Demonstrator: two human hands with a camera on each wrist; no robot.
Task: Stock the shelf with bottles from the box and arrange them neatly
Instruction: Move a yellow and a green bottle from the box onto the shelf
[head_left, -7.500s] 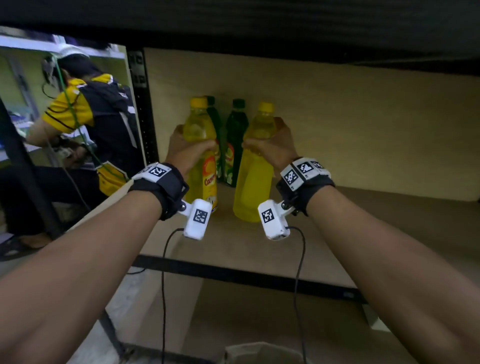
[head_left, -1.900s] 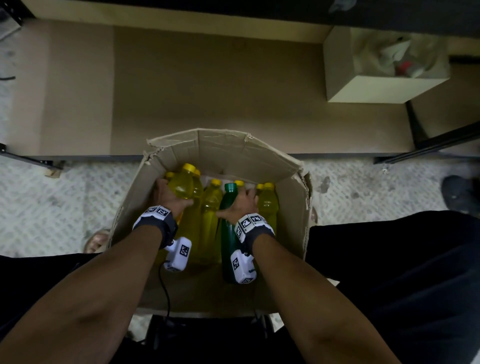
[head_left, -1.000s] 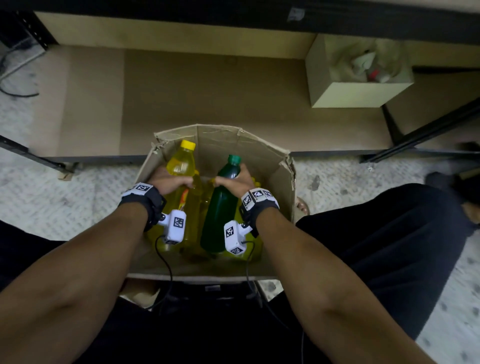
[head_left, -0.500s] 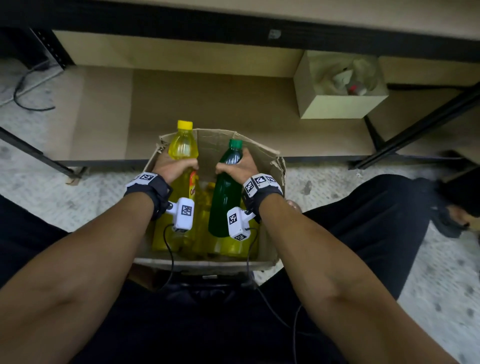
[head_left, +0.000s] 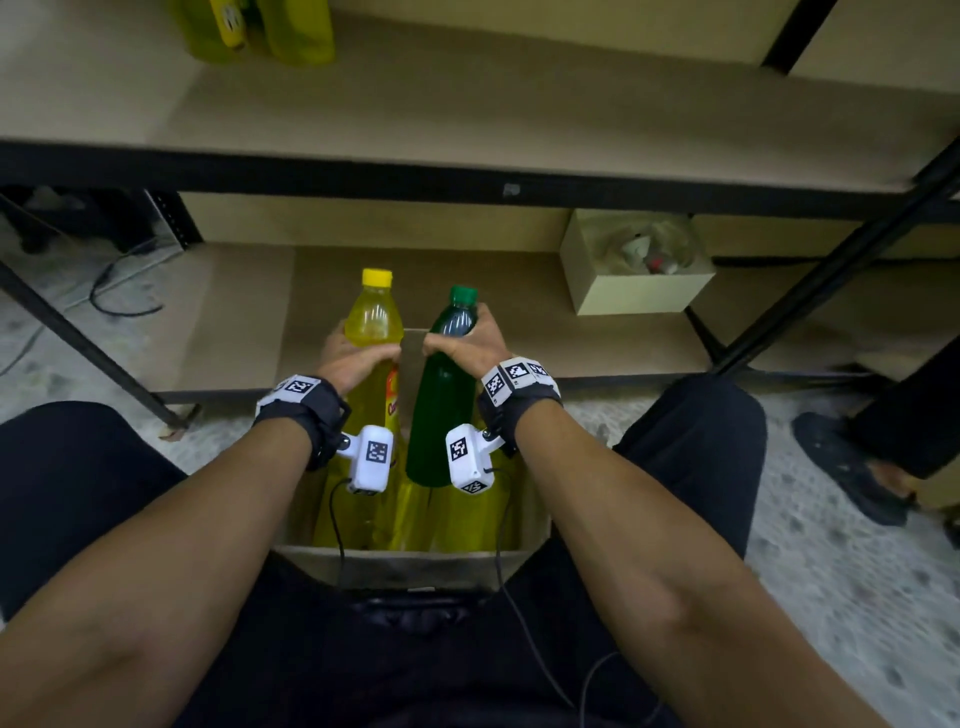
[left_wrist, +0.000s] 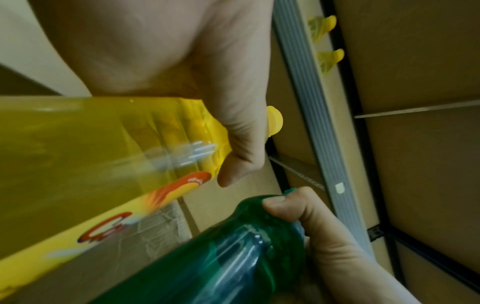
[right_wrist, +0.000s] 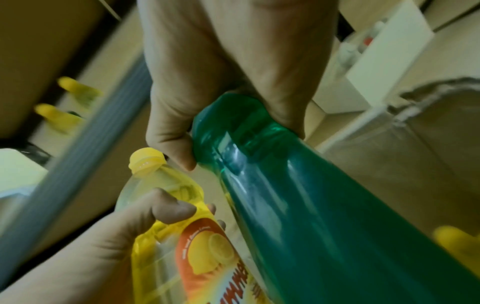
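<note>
Clasping a yellow bottle (head_left: 375, 332) in the left grip (head_left: 349, 362) and a green bottle (head_left: 441, 410) in the right grip (head_left: 474, 347) above the box (head_left: 410, 566).

Glossy clear plastic bottles (head_left: 373, 332); matt cardboard box (head_left: 410, 566).

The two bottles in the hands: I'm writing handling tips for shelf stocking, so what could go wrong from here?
1. The left hand holds the yellow bottle and the right hand holds the green bottle near the shoulder only, bases unsupported; either could slip.
2. The bottles hang close together and could knock each other.
3. The yellow bottles already on the upper shelf could be toppled when these are set beside them.
</note>
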